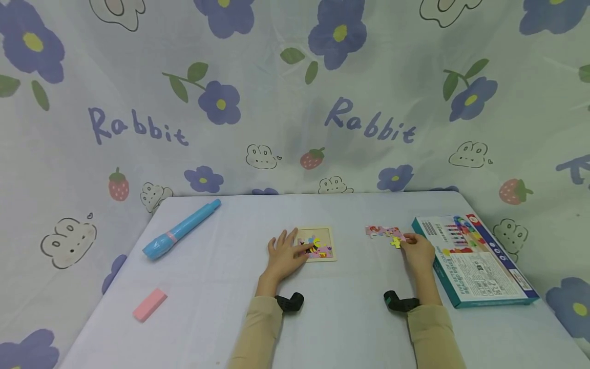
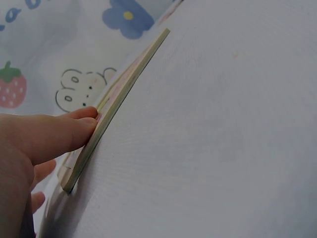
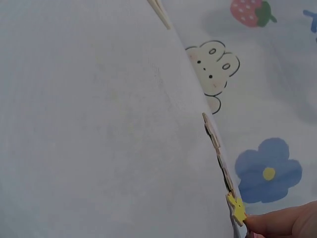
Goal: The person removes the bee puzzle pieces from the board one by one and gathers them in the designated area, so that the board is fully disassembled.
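A wooden puzzle tray (image 1: 335, 253) lies mid-table, its lower part filled with colourful pieces. My left hand (image 1: 284, 258), fingers spread, rests on its left side; in the left wrist view the thumb and a finger touch the tray (image 2: 119, 105). To the right lie pink puzzle pieces (image 1: 379, 231) in a row. My right hand (image 1: 420, 254) pinches a yellow puzzle piece (image 1: 395, 242) at the row's lower right end. The right wrist view shows the yellow piece (image 3: 237, 208) at the fingertips, beside the row's edge.
A teal-edged box (image 1: 484, 266) lies just right of my right hand. At the back left is a blue pen-shaped object (image 1: 182, 230), with a pink block (image 1: 149, 305) nearer the front left. A patterned cloth hangs behind the white table.
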`<state>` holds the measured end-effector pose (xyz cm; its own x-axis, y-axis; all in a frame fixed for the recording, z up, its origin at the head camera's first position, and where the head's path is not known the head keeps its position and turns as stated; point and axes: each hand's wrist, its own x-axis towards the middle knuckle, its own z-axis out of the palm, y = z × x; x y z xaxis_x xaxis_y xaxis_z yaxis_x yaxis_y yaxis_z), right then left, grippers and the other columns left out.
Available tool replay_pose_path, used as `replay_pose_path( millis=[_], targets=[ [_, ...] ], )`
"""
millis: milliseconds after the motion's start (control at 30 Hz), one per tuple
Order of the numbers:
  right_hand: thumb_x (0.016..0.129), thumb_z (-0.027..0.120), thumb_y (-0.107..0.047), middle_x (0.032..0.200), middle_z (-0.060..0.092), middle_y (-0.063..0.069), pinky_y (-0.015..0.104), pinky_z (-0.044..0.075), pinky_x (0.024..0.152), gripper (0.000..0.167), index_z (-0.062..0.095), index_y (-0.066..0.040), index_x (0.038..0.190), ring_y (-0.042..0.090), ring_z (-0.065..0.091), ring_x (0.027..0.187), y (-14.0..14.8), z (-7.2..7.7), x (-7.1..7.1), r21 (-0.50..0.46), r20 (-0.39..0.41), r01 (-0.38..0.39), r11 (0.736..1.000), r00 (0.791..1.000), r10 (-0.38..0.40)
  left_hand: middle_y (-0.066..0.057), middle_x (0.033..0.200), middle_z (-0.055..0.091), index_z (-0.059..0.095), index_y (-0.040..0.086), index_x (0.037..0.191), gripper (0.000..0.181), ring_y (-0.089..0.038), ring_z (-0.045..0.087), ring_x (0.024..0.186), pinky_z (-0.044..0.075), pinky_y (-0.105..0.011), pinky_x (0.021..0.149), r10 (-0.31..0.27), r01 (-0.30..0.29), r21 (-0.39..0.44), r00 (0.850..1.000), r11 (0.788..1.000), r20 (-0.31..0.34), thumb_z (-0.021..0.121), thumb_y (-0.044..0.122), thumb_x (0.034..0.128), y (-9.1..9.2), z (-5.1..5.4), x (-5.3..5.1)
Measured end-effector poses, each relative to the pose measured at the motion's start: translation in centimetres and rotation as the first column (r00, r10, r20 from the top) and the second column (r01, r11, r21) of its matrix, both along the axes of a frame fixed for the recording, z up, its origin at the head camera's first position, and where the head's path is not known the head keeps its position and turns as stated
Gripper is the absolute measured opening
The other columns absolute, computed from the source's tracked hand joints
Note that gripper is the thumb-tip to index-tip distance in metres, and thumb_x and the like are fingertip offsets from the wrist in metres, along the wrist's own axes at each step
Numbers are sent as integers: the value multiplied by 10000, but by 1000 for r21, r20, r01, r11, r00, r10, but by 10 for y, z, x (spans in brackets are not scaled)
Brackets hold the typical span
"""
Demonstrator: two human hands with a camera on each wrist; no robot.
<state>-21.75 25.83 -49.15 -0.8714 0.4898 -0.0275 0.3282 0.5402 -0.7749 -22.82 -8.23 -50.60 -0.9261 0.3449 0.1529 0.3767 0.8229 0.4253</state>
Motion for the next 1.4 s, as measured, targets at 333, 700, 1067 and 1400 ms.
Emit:
replay_pose_path(
  millis=[333,700,1067,1400],
  targets=[
    [909,542,-97,1020,600,232,386,422,736,289,593,80,1132,312,529,896,-1,2,-2,89,0,-16,996,1000,16,-86,1502,271,634,327,1191,322,-365,150,1385,55,-598,1036,1,-1,-5,1000,1000,13,571,390,881,0,-1,-1],
    [903,555,-106,994,581,222,333,401,661,309,587,65,1158,301,514,848,-7,7,-2,119,-31,-27,993,999,31,-77,1506,264,628,335,1196,323,-353,142,1390,48,-595,1040,4,-4,-5,1000,1000,17,567,393,884,1,-1,-1],
    [877,595,-111,1008,612,216,208,459,623,306,606,40,1143,311,593,879,-31,12,-5,22,-122,-204,979,971,205,-78,1505,264,634,323,1187,324,-352,132,1391,33,-595,1038,-3,2,25,1000,1000,31,575,406,880,-1,0,0],
    [827,646,-62,929,648,199,172,428,563,263,651,42,1069,307,620,825,-61,13,-12,24,-205,-282,959,937,281,-77,1503,270,638,325,1181,317,-355,141,1388,40,-597,1037,1,-2,28,1000,1000,24,584,394,877,0,-1,-1]
  ],
)
